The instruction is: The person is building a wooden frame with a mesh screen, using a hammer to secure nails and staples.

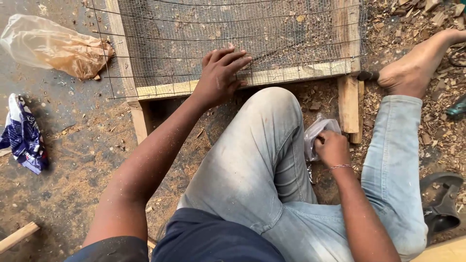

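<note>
Two bare hands are at work. The left hand [219,76] lies open, fingers spread flat on the grey wire mesh [233,34] over a pale wooden frame [272,77]. The right hand [332,148] is closed, pinching a small clear plastic bag [318,133] between the knees, just beside the frame's leg.

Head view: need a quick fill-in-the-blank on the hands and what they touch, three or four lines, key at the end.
1. The left hand presses flat on the wire ____ stretched over the wooden frame.
2. The right hand reaches into a small clear ____ bag beside the knee.
3. The floor around the frame is strewn with wood ____.
4. A bracelet sits on the ____ wrist.

Missing words: mesh; plastic; shavings; right
</note>
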